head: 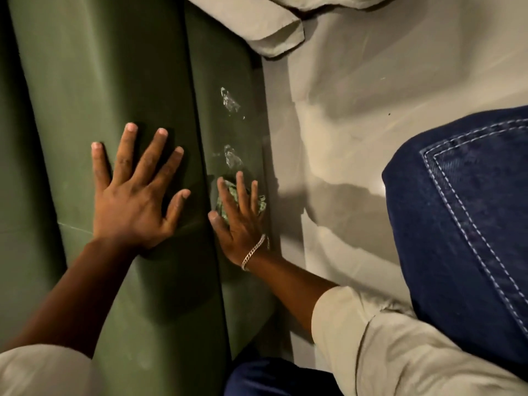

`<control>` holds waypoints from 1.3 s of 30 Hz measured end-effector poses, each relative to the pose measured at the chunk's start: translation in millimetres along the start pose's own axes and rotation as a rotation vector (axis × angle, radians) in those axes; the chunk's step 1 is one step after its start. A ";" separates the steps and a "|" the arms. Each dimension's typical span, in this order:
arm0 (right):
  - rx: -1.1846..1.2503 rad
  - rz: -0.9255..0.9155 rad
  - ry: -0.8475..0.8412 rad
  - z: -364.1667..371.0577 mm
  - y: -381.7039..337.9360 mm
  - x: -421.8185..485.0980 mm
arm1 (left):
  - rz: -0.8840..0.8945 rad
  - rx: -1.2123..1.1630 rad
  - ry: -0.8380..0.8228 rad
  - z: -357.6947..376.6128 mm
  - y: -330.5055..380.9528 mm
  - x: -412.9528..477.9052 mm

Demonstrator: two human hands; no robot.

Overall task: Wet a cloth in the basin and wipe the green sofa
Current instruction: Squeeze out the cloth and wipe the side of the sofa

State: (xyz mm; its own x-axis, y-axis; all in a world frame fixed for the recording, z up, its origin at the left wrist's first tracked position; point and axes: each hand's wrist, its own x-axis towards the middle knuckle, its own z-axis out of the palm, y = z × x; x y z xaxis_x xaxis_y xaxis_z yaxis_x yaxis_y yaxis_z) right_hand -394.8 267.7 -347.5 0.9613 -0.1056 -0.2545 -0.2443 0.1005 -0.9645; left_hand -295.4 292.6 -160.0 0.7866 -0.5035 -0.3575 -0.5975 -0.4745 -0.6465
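The green sofa (100, 81) fills the left half of the view, its rounded edge running top to bottom. My left hand (134, 192) lies flat on that edge with the fingers spread and holds nothing. My right hand (240, 221), with a chain bracelet on the wrist, presses a green patterned cloth (228, 198) against the sofa's darker side panel (225, 67). Only a small part of the cloth shows between the fingers. Two pale scuffed patches (230, 100) mark the panel above the cloth. No basin is in view.
A glossy beige floor (357, 81) lies to the right of the sofa. A folded beige fabric (274, 32) sits at the top. My knee in dark blue denim (463, 224) fills the right side, close to the right arm's beige sleeve (385, 352).
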 end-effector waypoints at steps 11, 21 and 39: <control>-0.055 0.044 -0.009 10.3 10.3 -17.4 | -0.008 0.039 -0.044 -7.5 -4.2 20.7; -0.028 0.120 0.026 10.7 17.8 -11.5 | -0.020 0.028 -0.041 -4.7 -4.0 25.8; 0.025 0.079 0.057 -22.1 7.0 93.4 | -0.046 0.038 -0.001 -2.7 -11.3 63.2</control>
State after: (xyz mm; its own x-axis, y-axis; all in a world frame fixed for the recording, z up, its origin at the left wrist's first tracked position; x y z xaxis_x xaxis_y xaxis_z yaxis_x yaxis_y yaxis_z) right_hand -309.5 236.7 -379.7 0.9301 -0.1528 -0.3339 -0.3150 0.1353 -0.9394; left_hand -239.4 264.2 -173.4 0.8133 -0.4808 -0.3276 -0.5544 -0.4697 -0.6871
